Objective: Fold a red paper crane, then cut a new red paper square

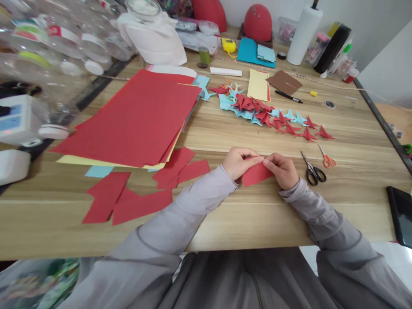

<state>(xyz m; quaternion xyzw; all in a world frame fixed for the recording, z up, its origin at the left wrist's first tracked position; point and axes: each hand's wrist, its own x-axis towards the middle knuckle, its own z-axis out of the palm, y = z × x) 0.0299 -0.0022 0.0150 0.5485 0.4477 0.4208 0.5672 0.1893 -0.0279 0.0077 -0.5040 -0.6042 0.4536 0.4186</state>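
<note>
The left hand (237, 162) and right hand (283, 171) pinch the far edge of a red paper piece (255, 174) over the wooden table (244, 223), left of the black-handled scissors (311, 171); uneven thumb pressure could set a crease crooked.

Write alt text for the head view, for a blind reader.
Left hand and right hand pinch a red paper piece over a wooden table. Folded red and blue paper figures lie beyond, scissors to the right, large red sheets to the left.
</note>
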